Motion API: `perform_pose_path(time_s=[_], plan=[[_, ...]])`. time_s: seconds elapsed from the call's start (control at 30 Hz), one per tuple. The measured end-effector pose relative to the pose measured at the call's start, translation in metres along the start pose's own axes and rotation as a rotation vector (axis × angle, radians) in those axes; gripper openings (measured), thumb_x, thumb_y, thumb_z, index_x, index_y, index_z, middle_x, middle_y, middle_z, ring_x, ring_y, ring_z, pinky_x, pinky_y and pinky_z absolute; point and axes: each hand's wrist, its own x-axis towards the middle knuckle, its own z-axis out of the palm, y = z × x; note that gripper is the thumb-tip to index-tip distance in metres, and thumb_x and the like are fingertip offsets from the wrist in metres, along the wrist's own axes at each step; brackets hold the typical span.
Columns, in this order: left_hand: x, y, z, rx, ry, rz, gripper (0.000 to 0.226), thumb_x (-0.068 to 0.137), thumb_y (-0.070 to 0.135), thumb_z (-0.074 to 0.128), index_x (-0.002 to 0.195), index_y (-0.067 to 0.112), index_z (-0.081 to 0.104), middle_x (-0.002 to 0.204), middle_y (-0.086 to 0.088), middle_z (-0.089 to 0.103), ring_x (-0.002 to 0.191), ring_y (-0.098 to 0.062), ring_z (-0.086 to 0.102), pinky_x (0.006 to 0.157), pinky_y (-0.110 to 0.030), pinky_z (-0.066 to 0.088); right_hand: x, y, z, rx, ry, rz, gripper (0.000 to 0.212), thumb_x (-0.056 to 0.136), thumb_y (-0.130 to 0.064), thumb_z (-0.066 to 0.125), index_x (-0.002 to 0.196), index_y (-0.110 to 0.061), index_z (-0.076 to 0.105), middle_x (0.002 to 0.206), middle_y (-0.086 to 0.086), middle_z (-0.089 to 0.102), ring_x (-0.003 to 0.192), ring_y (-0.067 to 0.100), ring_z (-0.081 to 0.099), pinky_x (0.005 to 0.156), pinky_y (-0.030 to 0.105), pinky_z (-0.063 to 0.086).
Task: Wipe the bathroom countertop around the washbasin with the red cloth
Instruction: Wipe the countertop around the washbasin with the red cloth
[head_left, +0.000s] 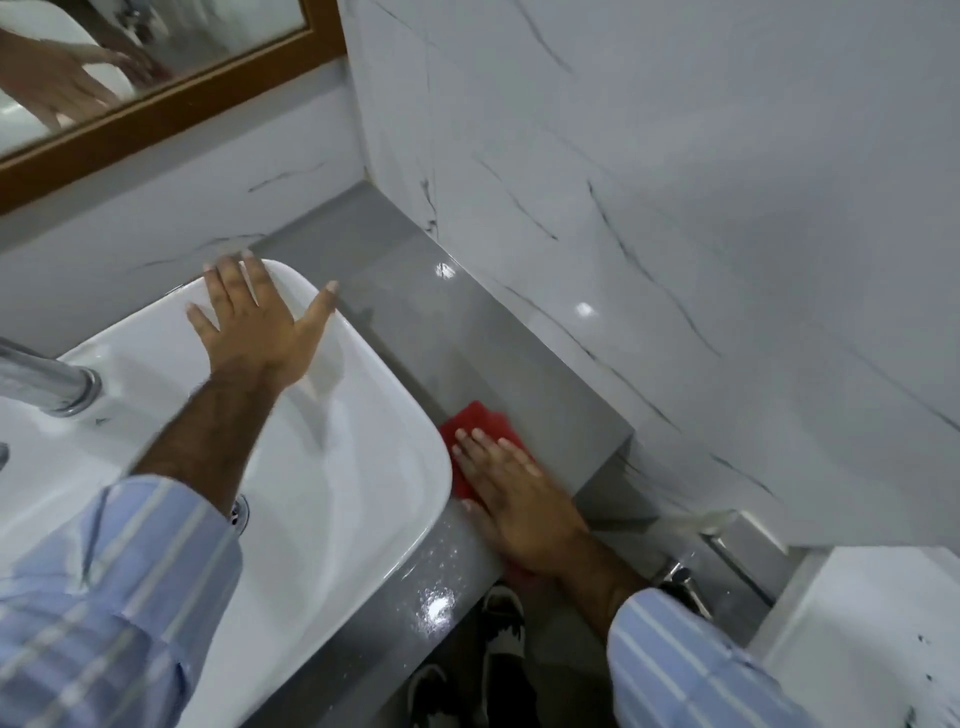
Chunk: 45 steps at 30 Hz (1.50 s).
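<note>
Head view shows the right hand flat, fingers together, pressing the red cloth on the grey countertop beside the washbasin. Left hand lies spread on the rim. The cloth sits near the front edge, so it may slip off.

Wood-framed mirror, chrome tap
</note>
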Motion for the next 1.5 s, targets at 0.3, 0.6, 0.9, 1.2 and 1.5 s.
perform_pose_path(time_s=[0.3, 0.6, 0.9, 1.2, 1.5], plan=[[-0.212, -0.083, 0.023, -0.158, -0.479, 0.197, 0.114, 0.079, 0.086, -0.008, 0.169, 0.016, -0.003, 0.177, -0.003, -0.018, 0.164, -0.017, -0.018, 0.136, -0.044, 0.0, 0.016, -0.008, -0.008, 0.03, 0.161, 0.561, 0.066, 0.11, -0.045, 0.023, 0.165, -0.009, 0.016, 0.173, 0.013, 0.021, 0.161, 0.03, 0.016, 0.131, 0.049, 0.017], [-0.281, -0.188, -0.012, -0.131, -0.293, -0.118, 0.094, 0.094, 0.084, 0.023, 0.167, 0.025, 0.028, 0.176, 0.012, 0.019, 0.161, -0.001, 0.01, 0.128, -0.026, 0.006, -0.023, 0.002, 0.007, 0.005, 0.093, -0.001, 0.066, 0.108, -0.041, 0.04, 0.165, -0.014, 0.021, 0.174, 0.007, 0.02, 0.162, 0.025, 0.015, 0.131, 0.048, 0.02], [-0.309, -0.288, -0.035, 0.114, -0.043, 0.021, 0.078, 0.105, 0.067, 0.019, 0.146, 0.016, 0.061, 0.156, -0.006, 0.058, 0.153, -0.007, 0.028, 0.132, -0.027, 0.001, -0.059, -0.124, 0.048, 0.074, 0.121, 0.105, 0.066, 0.11, -0.043, 0.026, 0.165, -0.008, 0.018, 0.173, 0.012, 0.016, 0.162, 0.028, 0.014, 0.132, 0.048, 0.015], [-0.313, -0.284, -0.033, 0.037, 0.144, 0.03, 0.066, 0.104, 0.055, 0.03, 0.141, 0.014, 0.066, 0.155, -0.01, 0.058, 0.158, -0.03, 0.034, 0.134, -0.047, 0.007, -0.063, -0.072, 0.03, 0.059, 0.219, 0.332, 0.065, 0.109, -0.037, 0.034, 0.162, -0.001, 0.024, 0.172, 0.02, 0.024, 0.16, 0.034, 0.021, 0.127, 0.058, 0.025], [-0.311, -0.298, -0.035, -0.007, 0.096, 0.106, 0.068, 0.105, 0.057, 0.026, 0.148, 0.015, 0.06, 0.159, -0.005, 0.055, 0.159, -0.024, 0.034, 0.134, -0.052, 0.014, -0.1, -0.245, 0.073, 0.062, 0.042, -0.201, 0.068, 0.107, -0.044, 0.04, 0.163, -0.008, 0.028, 0.172, 0.012, 0.023, 0.16, 0.029, 0.023, 0.128, 0.048, 0.021]])
